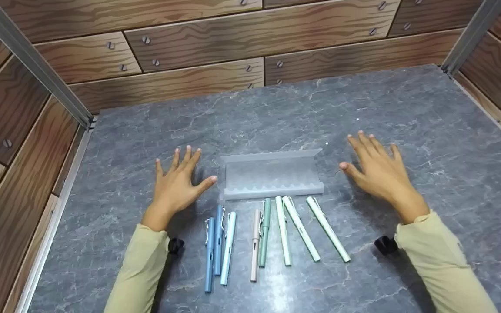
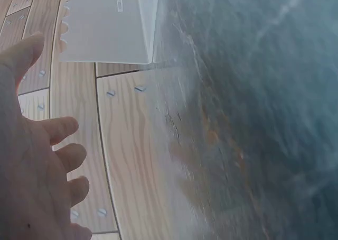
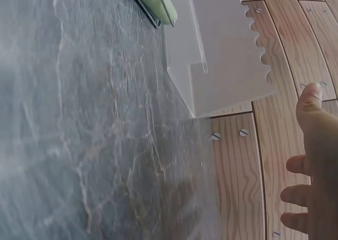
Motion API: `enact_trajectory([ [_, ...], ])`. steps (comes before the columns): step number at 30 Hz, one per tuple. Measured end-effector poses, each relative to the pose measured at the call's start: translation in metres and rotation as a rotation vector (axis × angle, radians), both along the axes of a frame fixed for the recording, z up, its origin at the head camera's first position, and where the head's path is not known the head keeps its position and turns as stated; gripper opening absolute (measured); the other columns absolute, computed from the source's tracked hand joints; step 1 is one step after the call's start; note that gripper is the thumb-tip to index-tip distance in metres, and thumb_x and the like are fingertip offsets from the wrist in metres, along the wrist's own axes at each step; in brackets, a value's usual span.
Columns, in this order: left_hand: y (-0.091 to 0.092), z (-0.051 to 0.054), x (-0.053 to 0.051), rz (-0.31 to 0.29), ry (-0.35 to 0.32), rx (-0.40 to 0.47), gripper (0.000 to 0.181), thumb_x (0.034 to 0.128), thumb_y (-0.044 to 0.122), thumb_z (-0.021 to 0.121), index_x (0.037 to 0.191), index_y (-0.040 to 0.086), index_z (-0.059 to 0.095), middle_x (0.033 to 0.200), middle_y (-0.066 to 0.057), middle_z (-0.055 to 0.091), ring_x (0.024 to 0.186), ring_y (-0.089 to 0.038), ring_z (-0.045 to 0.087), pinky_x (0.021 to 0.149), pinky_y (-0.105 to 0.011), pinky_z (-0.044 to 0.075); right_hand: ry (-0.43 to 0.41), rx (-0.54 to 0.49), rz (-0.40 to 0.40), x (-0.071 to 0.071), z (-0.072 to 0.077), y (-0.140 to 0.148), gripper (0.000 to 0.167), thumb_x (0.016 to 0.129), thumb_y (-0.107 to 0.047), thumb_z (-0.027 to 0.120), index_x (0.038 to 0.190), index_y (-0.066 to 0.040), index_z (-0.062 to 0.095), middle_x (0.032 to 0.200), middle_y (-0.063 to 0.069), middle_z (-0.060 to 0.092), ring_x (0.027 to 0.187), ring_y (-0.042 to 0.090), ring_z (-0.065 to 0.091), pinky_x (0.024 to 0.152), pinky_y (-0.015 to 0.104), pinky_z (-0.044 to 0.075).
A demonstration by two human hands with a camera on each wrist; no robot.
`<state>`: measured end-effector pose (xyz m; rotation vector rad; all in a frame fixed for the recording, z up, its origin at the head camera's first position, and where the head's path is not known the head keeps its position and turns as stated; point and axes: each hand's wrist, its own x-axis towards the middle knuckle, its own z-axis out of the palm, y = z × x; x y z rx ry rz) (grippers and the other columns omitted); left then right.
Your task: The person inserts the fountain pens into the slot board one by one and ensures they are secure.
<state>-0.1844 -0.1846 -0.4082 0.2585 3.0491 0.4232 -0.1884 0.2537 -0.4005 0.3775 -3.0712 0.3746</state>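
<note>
A translucent pen holder (image 1: 272, 171) with scalloped edges stands mid-table, between the two hands. Left of it my left hand (image 1: 176, 187) is spread, holding nothing. My right hand (image 1: 379, 174) is likewise spread to the right of the holder and touches no object. In front of the holder lie several capped pens: two dark blue pens (image 1: 209, 256), a light blue pen (image 1: 228, 250), a pinkish-beige pen (image 1: 255, 248), a dark green pen (image 1: 265, 234) and pale green pens (image 1: 328, 229). A pale green pen's clip end (image 3: 158, 5) shows beside the holder (image 3: 227, 49) in the right wrist view.
The grey marbled table (image 1: 276, 113) is bordered by wood-patterned panels (image 1: 198, 48) at the back and sides. Metal posts (image 1: 37, 65) rise at the back corners. A black wrist strap piece (image 1: 385, 245) hangs by the right sleeve.
</note>
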Motion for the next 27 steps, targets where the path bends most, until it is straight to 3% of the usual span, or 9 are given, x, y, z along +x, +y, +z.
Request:
enact_trajectory([
  [9,0.004,-0.002,-0.009,-0.026,-0.01,0.102,0.084,0.0881,0.072,0.043,0.155,0.027,0.018,0.162,-0.005,0.014,0.15,-0.032,0.007,0.113,-0.064,-0.009,0.028,-0.014,0.044,0.008,0.006,-0.009,0.075,0.097,-0.06,0.037,0.153,-0.013,0.022,0.158,0.02,0.02,0.143,0.045,0.022,0.111,0.069,0.007],
  [18,0.005,-0.002,-0.017,-0.029,-0.005,0.241,0.081,0.0877,0.067,0.05,0.153,0.025,0.027,0.159,-0.009,0.023,0.149,-0.03,0.017,0.114,-0.066,-0.002,-0.032,-0.043,0.103,0.016,0.007,-0.017,0.068,0.098,-0.048,0.047,0.152,-0.013,0.026,0.153,0.02,0.035,0.136,0.044,0.035,0.108,0.066,0.021],
  [23,0.006,-0.004,-0.022,-0.023,0.023,0.332,0.076,0.0876,0.059,0.058,0.149,0.02,0.036,0.155,-0.011,0.035,0.146,-0.032,0.027,0.114,-0.066,0.006,-0.084,-0.07,0.138,0.021,0.007,-0.02,0.066,0.097,-0.051,0.047,0.151,-0.017,0.029,0.137,0.018,0.054,0.121,0.041,0.054,0.091,0.062,0.044],
  [27,0.008,-0.006,-0.025,-0.018,0.02,0.421,0.072,0.0873,0.053,0.062,0.147,0.021,0.04,0.151,-0.007,0.042,0.141,-0.033,0.036,0.115,-0.062,0.016,-0.085,-0.091,0.188,0.025,0.006,-0.023,0.064,0.096,-0.049,0.051,0.149,-0.017,0.034,0.126,0.014,0.062,0.106,0.034,0.063,0.078,0.054,0.051],
])
